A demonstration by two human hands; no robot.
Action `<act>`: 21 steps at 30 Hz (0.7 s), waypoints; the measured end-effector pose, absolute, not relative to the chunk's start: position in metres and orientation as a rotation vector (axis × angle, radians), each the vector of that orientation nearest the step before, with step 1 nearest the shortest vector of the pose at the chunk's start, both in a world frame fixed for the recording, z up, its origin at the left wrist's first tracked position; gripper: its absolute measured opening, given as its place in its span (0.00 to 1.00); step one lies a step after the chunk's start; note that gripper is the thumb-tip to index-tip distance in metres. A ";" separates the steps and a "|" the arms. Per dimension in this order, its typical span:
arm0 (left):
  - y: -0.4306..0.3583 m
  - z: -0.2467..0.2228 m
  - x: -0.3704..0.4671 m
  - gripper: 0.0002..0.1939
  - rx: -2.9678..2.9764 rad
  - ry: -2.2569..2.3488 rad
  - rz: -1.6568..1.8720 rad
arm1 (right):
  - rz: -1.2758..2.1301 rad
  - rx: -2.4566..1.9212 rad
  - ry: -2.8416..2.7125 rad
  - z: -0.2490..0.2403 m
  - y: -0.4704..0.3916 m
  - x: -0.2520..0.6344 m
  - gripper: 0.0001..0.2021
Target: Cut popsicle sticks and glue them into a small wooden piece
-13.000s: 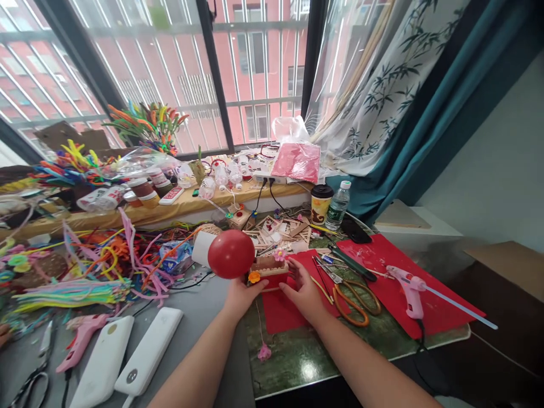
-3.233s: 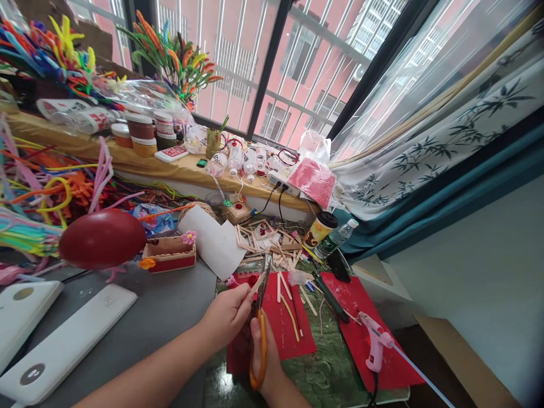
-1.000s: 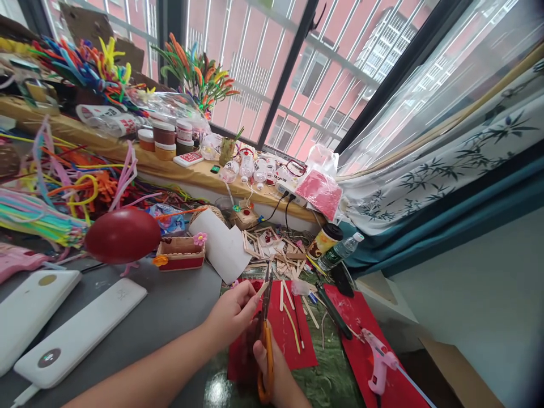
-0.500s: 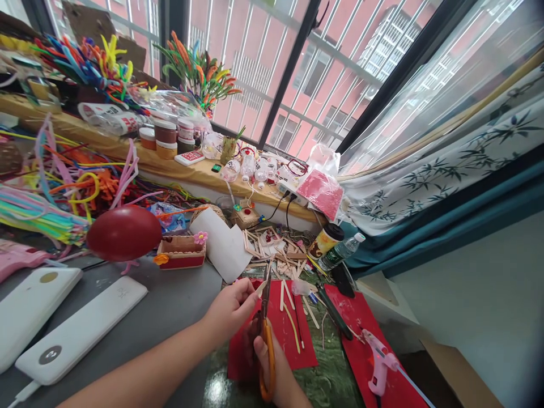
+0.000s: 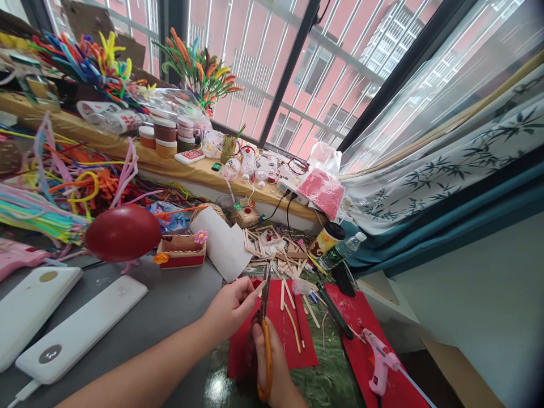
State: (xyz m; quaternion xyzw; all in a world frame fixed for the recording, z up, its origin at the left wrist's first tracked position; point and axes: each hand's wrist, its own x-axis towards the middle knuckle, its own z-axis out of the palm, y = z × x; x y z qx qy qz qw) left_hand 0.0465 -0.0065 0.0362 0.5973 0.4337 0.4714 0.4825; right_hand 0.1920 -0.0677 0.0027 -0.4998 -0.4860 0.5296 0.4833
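My left hand pinches a short pale wooden stick above a red sheet. Orange-handled scissors are in my right hand, blades pointing up and away, beside the stick's end. Whether the blades touch the stick is hard to tell. To the right of the scissors, several loose sticks and a yellow-green strip lie on and around the sheet.
A pile of wooden sticks lies behind my hands. At the right are a pink glue gun, a water bottle and a patterned cup. White power banks and a dark red balloon are at left.
The fingers of my right hand have shifted slightly around the scissors' handles. My left hand stays almost where it was, still pinching the stick.
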 end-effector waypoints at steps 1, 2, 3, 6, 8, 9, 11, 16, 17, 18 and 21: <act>-0.007 0.036 0.046 0.17 1.454 1.056 1.150 | 1.290 -1.228 -1.163 0.002 -0.068 0.191 0.20; -0.007 0.037 0.046 0.17 1.452 1.055 1.151 | 1.293 -1.245 -1.136 0.001 -0.068 0.191 0.21; -0.007 0.037 0.046 0.17 1.450 1.056 1.154 | 1.295 -1.262 -1.112 0.000 -0.068 0.190 0.21; -0.006 0.040 0.046 0.17 1.439 1.046 1.157 | 1.295 -1.280 -1.099 -0.001 -0.068 0.190 0.21; -0.006 0.041 0.046 0.17 1.424 1.036 1.158 | 1.289 -1.285 -1.102 -0.001 -0.067 0.190 0.21; -0.006 0.042 0.047 0.17 1.414 1.031 1.159 | 1.287 -1.288 -1.100 -0.001 -0.067 0.190 0.21; -0.006 0.044 0.047 0.18 1.392 1.024 1.161 | 1.286 -1.299 -1.087 0.000 -0.067 0.190 0.22; -0.006 0.042 0.047 0.17 1.361 1.011 1.166 | 1.303 -1.330 -1.053 0.002 -0.066 0.188 0.24; -0.005 0.041 0.047 0.17 1.367 1.012 1.164 | 1.308 -1.334 -1.048 0.001 -0.066 0.187 0.24; -0.006 0.039 0.047 0.16 1.378 1.013 1.162 | 1.312 -1.337 -1.044 -0.001 -0.065 0.186 0.25; -0.007 0.037 0.046 0.16 1.420 1.006 1.171 | 1.328 -1.334 -0.991 -0.008 -0.062 0.186 0.27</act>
